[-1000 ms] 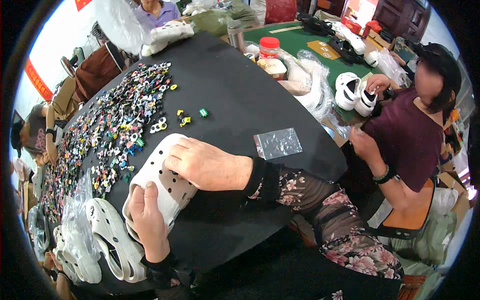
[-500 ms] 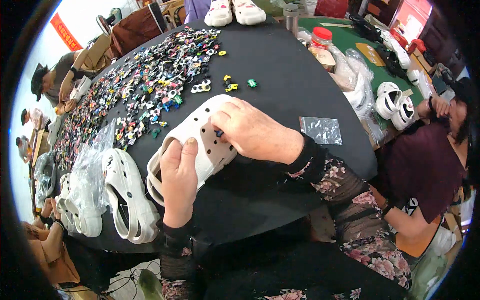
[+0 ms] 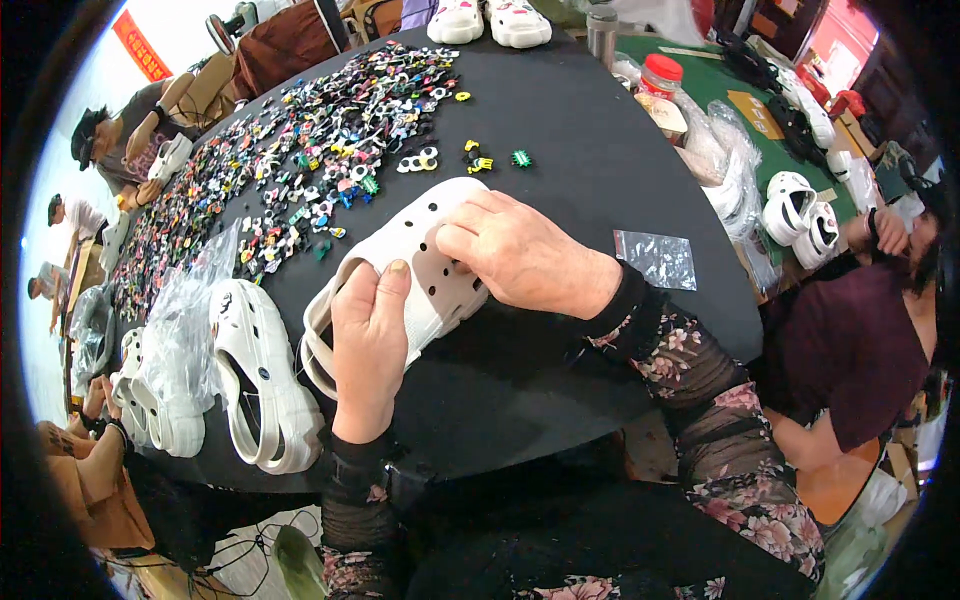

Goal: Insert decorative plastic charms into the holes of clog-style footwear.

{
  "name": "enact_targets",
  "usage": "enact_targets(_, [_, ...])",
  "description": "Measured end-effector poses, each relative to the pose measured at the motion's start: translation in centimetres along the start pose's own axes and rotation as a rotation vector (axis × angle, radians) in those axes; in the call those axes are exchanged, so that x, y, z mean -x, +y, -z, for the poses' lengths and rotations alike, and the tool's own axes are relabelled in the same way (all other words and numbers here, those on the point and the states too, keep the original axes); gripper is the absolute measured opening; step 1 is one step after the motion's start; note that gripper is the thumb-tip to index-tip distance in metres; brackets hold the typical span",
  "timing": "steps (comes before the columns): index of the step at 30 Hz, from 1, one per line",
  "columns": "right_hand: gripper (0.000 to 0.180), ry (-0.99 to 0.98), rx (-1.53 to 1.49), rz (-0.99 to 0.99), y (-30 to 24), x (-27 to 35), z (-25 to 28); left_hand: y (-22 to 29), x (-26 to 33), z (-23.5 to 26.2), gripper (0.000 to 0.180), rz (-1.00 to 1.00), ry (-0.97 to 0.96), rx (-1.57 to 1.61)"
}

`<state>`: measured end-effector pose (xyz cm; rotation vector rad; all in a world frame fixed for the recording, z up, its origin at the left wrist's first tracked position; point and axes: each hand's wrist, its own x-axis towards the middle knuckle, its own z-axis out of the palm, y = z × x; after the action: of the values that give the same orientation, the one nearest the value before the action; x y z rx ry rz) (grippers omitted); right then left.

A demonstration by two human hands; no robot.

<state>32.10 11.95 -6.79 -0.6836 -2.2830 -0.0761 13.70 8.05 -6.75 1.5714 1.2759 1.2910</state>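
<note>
My left hand (image 3: 368,345) grips a white clog (image 3: 392,243) by the side of its foot opening, thumb on top. The clog is tilted, its toe pointing away from me. On its perforated upper, the bent fingers of my right hand (image 3: 535,255) are pinched together. A small dark blue shoe charm showed at these fingertips half a second ago; the fingers now hide it. Just beyond the toe lie a white-and-black charm (image 3: 418,161), a black-and-yellow charm (image 3: 478,158) and a spiky green charm (image 3: 521,158).
A big heap of mixed charms (image 3: 300,150) spreads over the black table at left. Another white clog (image 3: 262,375) stands left of my hands, beside clear plastic wrap (image 3: 180,340). A small clear bag (image 3: 655,260) lies at right. Co-workers sit on both sides.
The whole view has shifted slightly. My right fingers have closed in against the clog's upper, and the dark blue charm no longer shows. My left hand keeps its grip.
</note>
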Motion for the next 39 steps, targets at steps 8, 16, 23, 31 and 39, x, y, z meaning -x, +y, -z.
enact_targets(8, [0.018,0.036,0.038,0.041,0.0,0.0,-0.5,-1.0,-0.9,0.6,0.016,0.082,-0.002,0.122])
enact_targets(16, [0.019,0.096,-0.099,-0.066,0.4,0.5,-0.4,-0.9,-2.7,0.4,0.019,0.259,0.026,0.515])
enact_targets(23, [0.016,0.055,-0.276,-0.360,2.1,0.7,1.6,-2.0,-2.7,1.0,0.018,0.227,-0.039,0.509])
enact_targets(31, [0.008,-0.039,-0.467,-0.494,2.9,1.1,1.7,-1.7,-2.7,0.8,0.018,0.252,-0.022,0.550])
enact_targets(39, [0.007,-0.069,-0.615,-0.637,3.3,1.3,1.4,-1.7,-2.8,1.4,0.017,0.239,-0.019,0.588])
